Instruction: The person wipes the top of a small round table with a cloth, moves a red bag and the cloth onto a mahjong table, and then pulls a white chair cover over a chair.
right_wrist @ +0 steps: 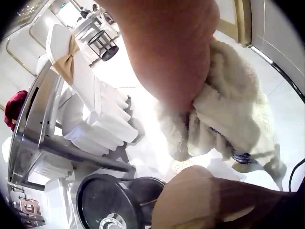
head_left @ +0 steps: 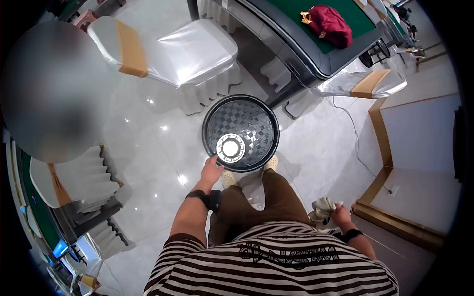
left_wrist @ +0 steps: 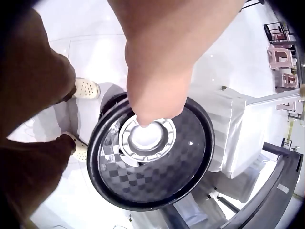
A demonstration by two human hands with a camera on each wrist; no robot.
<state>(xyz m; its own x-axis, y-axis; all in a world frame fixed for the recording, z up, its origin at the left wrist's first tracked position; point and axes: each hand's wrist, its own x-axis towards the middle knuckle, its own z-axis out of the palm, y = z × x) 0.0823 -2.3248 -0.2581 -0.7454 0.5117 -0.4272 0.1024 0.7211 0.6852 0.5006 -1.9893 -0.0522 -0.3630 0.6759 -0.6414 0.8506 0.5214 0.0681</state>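
A silver ashtray-like dish with a notched rim (head_left: 230, 148) (left_wrist: 164, 145) is over the round black tray (head_left: 254, 118) (left_wrist: 138, 183), which has a checkered surface. At the dish's near left edge, my left hand (head_left: 212, 172) (left_wrist: 159, 98) grips the rim; its fingers are partly hidden. Off to the right, beside my thigh, my right hand (head_left: 340, 216) (right_wrist: 183, 90) holds a bunched pale cloth (head_left: 323, 207) (right_wrist: 238, 105) with dark marks, hanging down. In the right wrist view, the dish (right_wrist: 112, 223) shows at the bottom edge.
A green-topped table (head_left: 281, 12) with a dark red bag (head_left: 332, 27) stands ahead. White-covered chairs (head_left: 197, 49) (head_left: 79, 182) are on the left, another (head_left: 390, 84) at the right. A cable (head_left: 356, 148) runs along the floor near the right wall.
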